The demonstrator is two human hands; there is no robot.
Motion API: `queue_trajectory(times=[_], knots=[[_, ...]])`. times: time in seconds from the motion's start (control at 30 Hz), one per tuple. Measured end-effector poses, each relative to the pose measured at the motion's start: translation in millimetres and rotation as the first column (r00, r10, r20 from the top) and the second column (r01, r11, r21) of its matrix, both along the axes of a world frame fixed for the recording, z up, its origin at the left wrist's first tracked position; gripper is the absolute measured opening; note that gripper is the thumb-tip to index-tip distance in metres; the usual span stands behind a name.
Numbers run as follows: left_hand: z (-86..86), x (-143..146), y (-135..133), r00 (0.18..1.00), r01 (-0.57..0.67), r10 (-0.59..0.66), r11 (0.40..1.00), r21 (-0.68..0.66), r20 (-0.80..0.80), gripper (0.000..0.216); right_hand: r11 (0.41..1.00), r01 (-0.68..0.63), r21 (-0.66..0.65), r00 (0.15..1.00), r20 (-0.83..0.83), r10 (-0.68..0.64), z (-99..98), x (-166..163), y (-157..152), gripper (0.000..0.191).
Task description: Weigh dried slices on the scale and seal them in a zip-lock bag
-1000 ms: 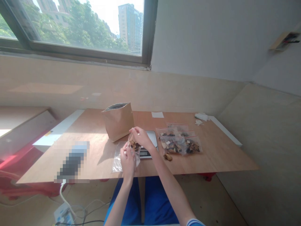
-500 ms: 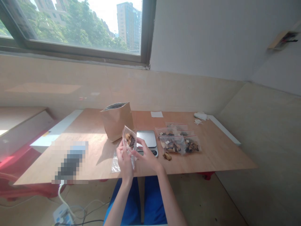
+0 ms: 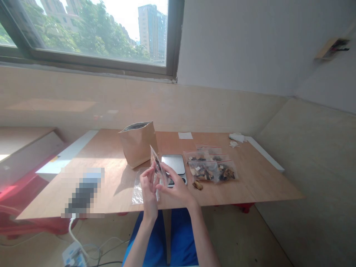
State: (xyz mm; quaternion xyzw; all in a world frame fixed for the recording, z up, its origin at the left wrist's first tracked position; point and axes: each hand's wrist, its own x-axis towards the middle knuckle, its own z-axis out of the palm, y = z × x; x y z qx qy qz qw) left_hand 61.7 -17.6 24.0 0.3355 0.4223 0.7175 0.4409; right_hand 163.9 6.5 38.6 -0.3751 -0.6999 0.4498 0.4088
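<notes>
1. The left hand (image 3: 148, 193) and the right hand (image 3: 177, 190) meet at the fingertips, with the fingers of both curled inward and pinching a clear zip bag (image 3: 158, 167) from either side; the bag stands tilted between the fingers, its top edge rising just above them and leaning left; it is seen nearly edge-on, with dark and tan pieces inside, too narrow a view to tell them apart.
2. Directly beneath the left fingers, a second clear plastic bag (image 3: 137, 191) lies flat on the plywood tabletop (image 3: 250, 189); the left hand hides part of it.
3. Just past the right fingers sits a digital kitchen scale (image 3: 174, 164); those fingers and the held bag block its front edge from view, and nothing stands on its steel plate.
4. Beyond the left fingers, a kraft paper stand-up pouch (image 3: 137, 145) stands open, its foil lining showing at the mouth; the tip of the held bag overlaps its right side in view.
5. Right of the fingers, beyond the scale, several filled zip bags (image 3: 204, 170) lie overlapping, with one loose dried piece (image 3: 198, 184) beside them; farther off lie a white paper slip (image 3: 185, 135) and crumpled tissue (image 3: 237, 138).
6. Left of the fingers, a pixelated, unreadable object (image 3: 82, 193) rests near the table edge.
</notes>
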Motion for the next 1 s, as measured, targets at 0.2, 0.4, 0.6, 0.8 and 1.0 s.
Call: queue_trajectory(times=[0.2,0.4,0.6,0.8,1.0], knots=[[2.8,0,-4,0.997,0.062,-0.06,0.997,0.043,-0.048,0.033,0.998,0.062,0.026,0.998,-0.035,-0.061,5.2,1,-5,0.057],[1.2,-11,5,0.965,-0.108,0.114,0.993,0.038,-0.236,0.03,0.979,0.198,-0.044,0.956,-0.21,-0.202,12.1,6,-4,0.037],[-8.1,-33,24,0.932,-0.168,0.112,0.976,-0.137,-0.345,0.04,0.968,0.187,-0.17,0.922,-0.311,-0.233,7.6,13,-3,0.044],[-8.8,-39,25,0.952,-0.083,0.051,0.992,-0.095,-0.303,0.034,0.96,0.255,-0.115,0.952,-0.142,-0.27,-3.3,20,1,0.052],[-2.5,-44,19,0.93,-0.105,0.058,0.988,-0.112,-0.363,0.034,0.867,0.498,-0.024,0.863,0.114,-0.492,-13.4,31,3,0.059]])
